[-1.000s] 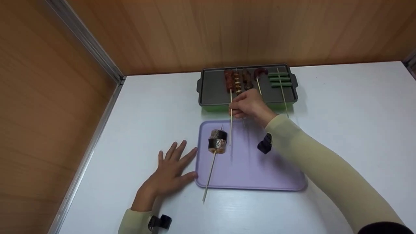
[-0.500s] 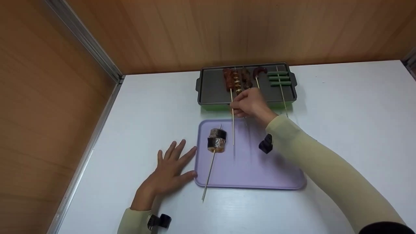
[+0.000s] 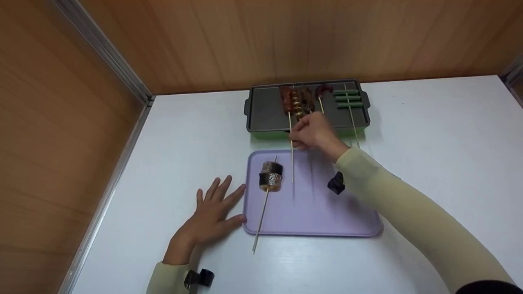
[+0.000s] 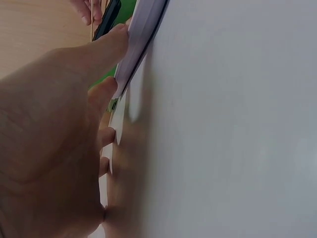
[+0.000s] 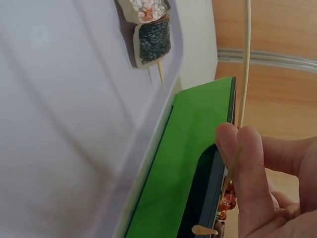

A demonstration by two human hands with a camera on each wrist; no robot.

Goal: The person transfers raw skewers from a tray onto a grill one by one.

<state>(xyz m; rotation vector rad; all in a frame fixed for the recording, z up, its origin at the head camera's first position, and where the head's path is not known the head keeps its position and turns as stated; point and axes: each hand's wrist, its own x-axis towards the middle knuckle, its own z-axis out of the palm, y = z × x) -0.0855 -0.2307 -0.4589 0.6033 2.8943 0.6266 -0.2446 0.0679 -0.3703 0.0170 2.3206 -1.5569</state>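
Observation:
In the head view my right hand [image 3: 314, 131] pinches the thin stick of a red meat skewer [image 3: 287, 100], whose food end lies on the dark plate of a green grill [image 3: 265, 112]. The stick's lower end hangs over a lilac tray [image 3: 322, 214]. In the right wrist view thumb and fingers [image 5: 250, 163] meet on the stick. A thick skewer [image 3: 270, 180] with dark and pale banded rolls lies on the tray's left side, its stick crossing the front rim. My left hand [image 3: 212, 218] lies spread on the table, thumb and index finger touching the tray's left edge.
On the grill beside the red skewer lie a skewer of small yellowish pieces [image 3: 297, 104], a brown meat skewer [image 3: 307, 98], a curled dark red skewer [image 3: 323, 90] and a green skewer [image 3: 348, 99]. Wooden panels [image 3: 253, 45] stand behind and left of the white table [image 3: 429, 163].
The lower end of the red skewer's stick has swung slightly right over the tray. My right hand keeps its pinch, and the left hand stays at the tray's edge.

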